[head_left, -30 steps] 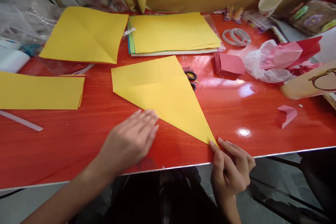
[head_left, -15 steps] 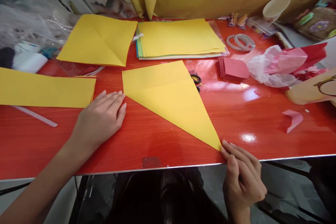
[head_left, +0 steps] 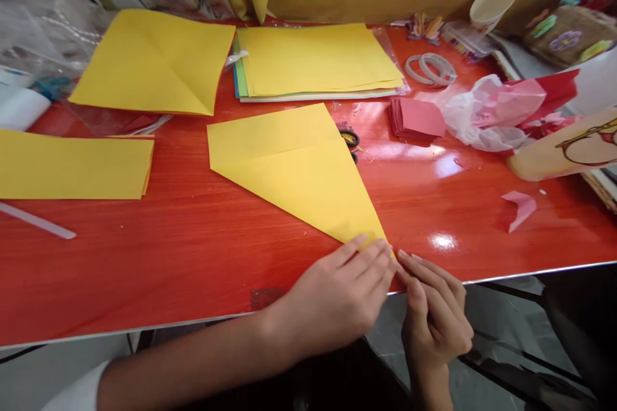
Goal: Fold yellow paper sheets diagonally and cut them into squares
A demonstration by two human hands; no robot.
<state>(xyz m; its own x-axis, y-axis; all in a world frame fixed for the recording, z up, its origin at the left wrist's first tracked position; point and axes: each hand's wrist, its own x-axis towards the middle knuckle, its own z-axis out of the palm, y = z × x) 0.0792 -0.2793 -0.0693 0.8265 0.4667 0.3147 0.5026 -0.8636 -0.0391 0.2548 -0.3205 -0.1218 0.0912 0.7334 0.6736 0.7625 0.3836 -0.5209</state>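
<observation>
A folded sheet of yellow paper (head_left: 294, 173) lies on the red table with its long slanted edge toward me. My left hand (head_left: 337, 289) rests flat near the paper's pointed right corner, fingers stretched out over its lower edge. At that tip, by the table's front edge, my right hand (head_left: 436, 314) is closed with its fingertips on the corner. The two hands meet there, and the tip is mostly hidden. Black scissor handles (head_left: 351, 139) stick out from under the paper's right side.
Behind lie a creased yellow sheet (head_left: 154, 67) and a stack of coloured paper (head_left: 318, 61). A folded yellow strip (head_left: 77, 167) is at left. Red paper squares (head_left: 417, 119), tape rolls (head_left: 431, 69), crumpled tissue (head_left: 486, 115) and a paper cup (head_left: 494, 5) stand right.
My left hand has moved right, from the paper's left corner to its pointed right corner. My right hand stays at the tip. The view has shifted slightly.
</observation>
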